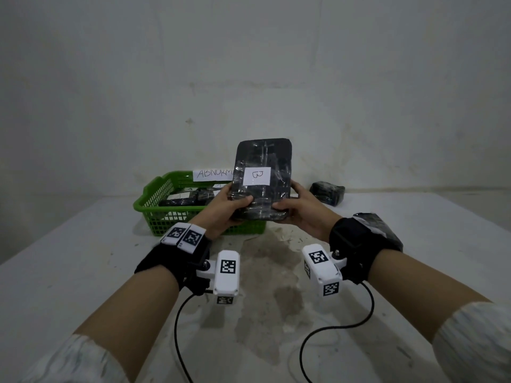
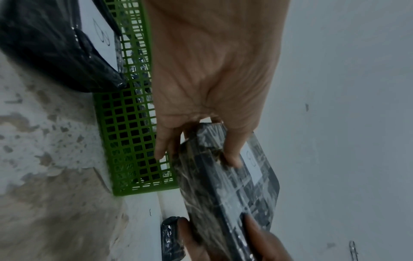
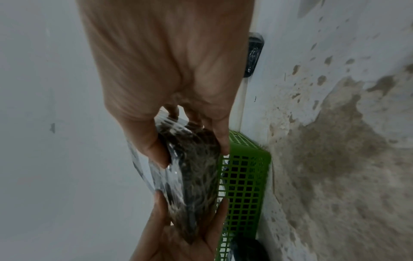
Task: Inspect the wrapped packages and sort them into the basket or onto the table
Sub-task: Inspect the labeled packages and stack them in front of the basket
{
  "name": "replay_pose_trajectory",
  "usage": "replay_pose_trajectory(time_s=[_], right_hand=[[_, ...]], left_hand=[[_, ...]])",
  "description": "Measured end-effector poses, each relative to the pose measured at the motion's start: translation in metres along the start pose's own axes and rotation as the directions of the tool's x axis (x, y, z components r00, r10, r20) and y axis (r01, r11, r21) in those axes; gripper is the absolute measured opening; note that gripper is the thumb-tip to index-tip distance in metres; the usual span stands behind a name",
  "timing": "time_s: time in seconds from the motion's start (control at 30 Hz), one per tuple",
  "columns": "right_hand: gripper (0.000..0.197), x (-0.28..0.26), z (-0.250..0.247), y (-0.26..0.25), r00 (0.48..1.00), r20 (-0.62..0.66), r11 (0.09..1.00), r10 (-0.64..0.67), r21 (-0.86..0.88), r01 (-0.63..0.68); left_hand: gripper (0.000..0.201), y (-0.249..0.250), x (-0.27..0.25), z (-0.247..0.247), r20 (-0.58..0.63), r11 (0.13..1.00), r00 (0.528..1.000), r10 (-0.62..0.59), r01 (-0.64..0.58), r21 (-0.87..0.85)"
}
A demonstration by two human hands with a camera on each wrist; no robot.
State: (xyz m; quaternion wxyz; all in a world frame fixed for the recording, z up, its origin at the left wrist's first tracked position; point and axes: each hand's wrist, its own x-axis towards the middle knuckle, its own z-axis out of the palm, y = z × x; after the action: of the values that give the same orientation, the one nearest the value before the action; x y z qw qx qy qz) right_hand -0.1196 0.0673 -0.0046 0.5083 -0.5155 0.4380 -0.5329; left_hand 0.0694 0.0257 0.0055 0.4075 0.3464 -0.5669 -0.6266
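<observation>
While both hands are holding it by its lower corners, the wrapped package (image 1: 262,178) is standing almost upright in the air above the desk (image 1: 83,258), just in front of the green basket (image 1: 154,214). The left hand (image 1: 225,208) is gripping the lower left corner, with the thumb on the front face and the fingers behind; the right hand (image 1: 300,210) is doing the same on the lower right corner. So each grip is closed on the package and neither one is free. This hold is probably chosen so that the front face stays uncovered toward the person, because a white label (image 1: 257,176) with the letter B is sitting there and the shiny film around the dark body can be checked.

Behind the package, the basket is carrying a paper sign (image 1: 213,174) which seems to read "ABNORM…"; its end is hidden. Several dark packages are already lying inside the basket. One more small dark package (image 1: 327,193) is lying on the desk at the right, near the wall, and another dark wrapped thing (image 1: 378,228) is partly hidden behind the right wrist.

The inspection seems to be going on, and the sorting of this package is not yet done.
</observation>
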Motion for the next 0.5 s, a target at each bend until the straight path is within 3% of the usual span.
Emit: replay_pose_trajectory(time_s=[0.17,0.37,0.5], right_hand=[[0.058,0.001,0.000,-0.010,0.998,-0.067,0.998,0.019,-0.063,-0.023],[0.049,0.002,-0.001,-0.019,0.981,-0.193,0.997,-0.011,-0.071,-0.003],[0.051,-0.006,0.006,-0.021,0.985,-0.169,0.995,-0.022,-0.101,0.005]], left_hand=[[0.071,-0.001,0.002,0.004,-0.027,0.999,0.999,0.027,-0.028,-0.027],[0.079,0.003,0.000,0.008,-0.016,0.996,0.997,0.071,-0.070,0.057],[0.083,0.004,0.000,0.016,-0.002,0.926,0.972,0.234,-0.222,0.305]])
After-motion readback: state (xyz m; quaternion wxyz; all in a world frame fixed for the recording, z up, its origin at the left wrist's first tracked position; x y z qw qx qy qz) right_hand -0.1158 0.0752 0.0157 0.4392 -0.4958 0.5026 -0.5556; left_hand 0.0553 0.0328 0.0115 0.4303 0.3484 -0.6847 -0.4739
